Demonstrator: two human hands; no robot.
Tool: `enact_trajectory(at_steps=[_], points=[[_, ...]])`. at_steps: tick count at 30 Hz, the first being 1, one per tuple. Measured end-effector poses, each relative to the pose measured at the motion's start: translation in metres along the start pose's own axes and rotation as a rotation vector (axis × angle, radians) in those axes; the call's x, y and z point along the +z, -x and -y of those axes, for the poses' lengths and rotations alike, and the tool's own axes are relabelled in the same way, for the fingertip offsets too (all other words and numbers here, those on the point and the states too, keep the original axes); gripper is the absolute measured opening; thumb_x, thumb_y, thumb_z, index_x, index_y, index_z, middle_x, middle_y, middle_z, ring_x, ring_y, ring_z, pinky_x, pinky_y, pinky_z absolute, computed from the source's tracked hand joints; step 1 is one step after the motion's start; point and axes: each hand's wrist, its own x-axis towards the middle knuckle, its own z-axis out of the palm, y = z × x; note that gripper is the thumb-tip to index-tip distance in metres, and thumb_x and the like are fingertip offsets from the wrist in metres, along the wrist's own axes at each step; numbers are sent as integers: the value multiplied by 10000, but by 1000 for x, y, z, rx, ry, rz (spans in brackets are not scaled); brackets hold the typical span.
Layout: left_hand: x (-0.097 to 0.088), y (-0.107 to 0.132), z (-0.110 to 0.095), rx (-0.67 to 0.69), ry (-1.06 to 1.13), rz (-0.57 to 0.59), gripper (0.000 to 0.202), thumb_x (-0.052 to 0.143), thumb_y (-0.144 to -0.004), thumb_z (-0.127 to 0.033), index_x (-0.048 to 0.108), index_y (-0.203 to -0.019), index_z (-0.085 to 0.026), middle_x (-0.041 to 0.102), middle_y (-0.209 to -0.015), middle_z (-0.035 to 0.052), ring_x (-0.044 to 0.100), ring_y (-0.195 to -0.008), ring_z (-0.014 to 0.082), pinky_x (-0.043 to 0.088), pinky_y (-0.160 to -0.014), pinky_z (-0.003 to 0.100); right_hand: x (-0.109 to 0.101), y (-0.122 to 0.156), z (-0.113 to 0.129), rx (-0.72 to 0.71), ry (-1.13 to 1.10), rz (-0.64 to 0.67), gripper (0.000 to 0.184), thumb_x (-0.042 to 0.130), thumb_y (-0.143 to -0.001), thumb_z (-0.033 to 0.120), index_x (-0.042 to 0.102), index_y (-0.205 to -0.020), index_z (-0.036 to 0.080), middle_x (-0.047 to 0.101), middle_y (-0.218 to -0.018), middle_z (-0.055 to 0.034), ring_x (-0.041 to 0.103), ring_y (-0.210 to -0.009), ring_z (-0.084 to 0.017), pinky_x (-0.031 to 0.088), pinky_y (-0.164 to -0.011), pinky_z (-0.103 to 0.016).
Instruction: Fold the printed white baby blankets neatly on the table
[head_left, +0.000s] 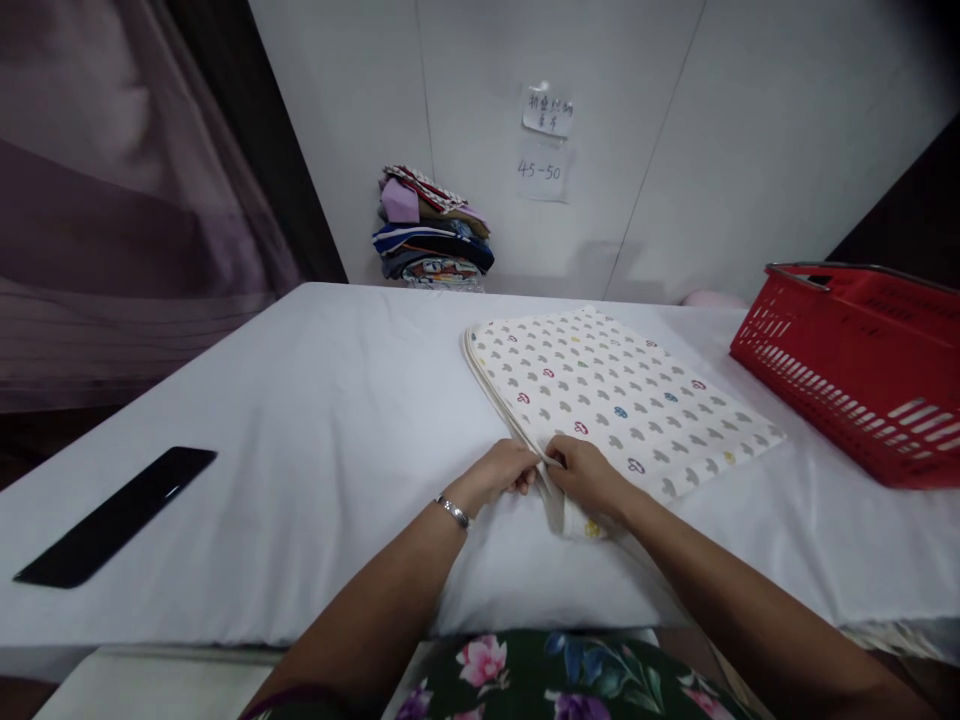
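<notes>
A cream folded cloth [615,395] printed with small grey, red and blue shapes lies on the white table [300,400], right of centre. My left hand [504,472] and my right hand [583,474] meet at its near corner. Both hands are closed in a pinch on the cloth's edge there, fingertips almost touching each other. A silver bracelet sits on my left wrist. The rest of the cloth lies flat, reaching away to the right.
A red plastic basket [855,360] stands at the table's right edge. A stack of folded clothes [433,232] rests against the back wall, under two paper notes [546,140]. A flat black strip [120,515] lies at the near left.
</notes>
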Motion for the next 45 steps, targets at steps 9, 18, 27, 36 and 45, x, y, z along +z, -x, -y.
enact_trajectory(at_steps=[9, 18, 27, 36, 45], points=[[1, -1, -1, -13, 33, 4, 226, 473, -773, -261, 492, -574, -155, 524, -443, -33, 452, -342, 65, 230, -339, 183, -6, 9, 9, 14, -27, 28, 69, 490, -756, 171, 547, -790, 190, 561, -683, 18, 482, -632, -122, 309, -575, -226], [-2, -2, 1, 34, 28, 39, 253, 464, -733, -248, 466, -497, -159, 459, -391, -36, 388, -320, 55, 228, -342, 195, 3, 9, 9, 76, 88, 15, 81, 528, -754, 197, 547, -831, 179, 601, -796, -17, 507, -710, -141, 299, -602, -234], [7, 6, -2, 4, -125, 211, 179, 446, -680, -192, 496, -513, -152, 517, -449, -21, 416, -342, 65, 232, -342, 195, -7, 2, -8, 112, -227, 54, 146, 560, -698, 180, 598, -839, 188, 598, -712, 16, 525, -660, -129, 375, -597, -234], [38, 21, 0, -25, -118, 273, 220, 415, -712, -175, 511, -516, -145, 513, -438, -22, 395, -322, 60, 201, -339, 194, -4, 1, -19, 109, -406, 61, 259, 580, -699, 188, 613, -956, 190, 594, -758, 18, 544, -687, -122, 423, -648, -250], [59, 27, 12, -67, -151, 131, 183, 435, -673, -115, 432, -498, -170, 452, -383, -45, 354, -286, 64, 214, -328, 198, 4, 9, -23, 28, -417, 82, 263, 538, -794, 352, 607, -995, 197, 633, -747, 8, 562, -651, -132, 443, -594, -254]])
